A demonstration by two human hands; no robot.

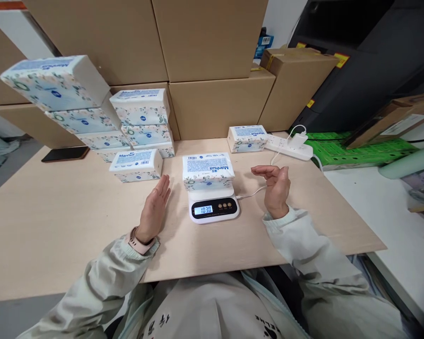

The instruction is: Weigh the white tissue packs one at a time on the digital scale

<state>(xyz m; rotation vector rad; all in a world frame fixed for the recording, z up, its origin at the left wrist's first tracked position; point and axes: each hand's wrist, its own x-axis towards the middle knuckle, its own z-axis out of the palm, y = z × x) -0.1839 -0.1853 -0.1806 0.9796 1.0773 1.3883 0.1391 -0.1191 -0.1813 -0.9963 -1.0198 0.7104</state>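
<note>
A white pack of tissues (208, 170) with a floral print lies on a small white digital scale (214, 210), whose lit display reads 103.0. To the left of the scale, my left hand (154, 209) is held with fingers straight, touching neither scale nor pack. On the other side, my right hand (274, 188) has its fingers stretched inward, apart from the pack and holding nothing. A single tissue pack (136, 165) lies beyond my left fingertips, and another pack (247, 139) is farther back, beyond my right hand.
Stacked tissue packs (81, 120) stand at the back left, beside a shorter stack (144, 113). A dark phone (65, 154) lies on the table's left. Cardboard boxes (215, 106) line the back. A power strip (291, 147) sits right, its cable reaching the scale.
</note>
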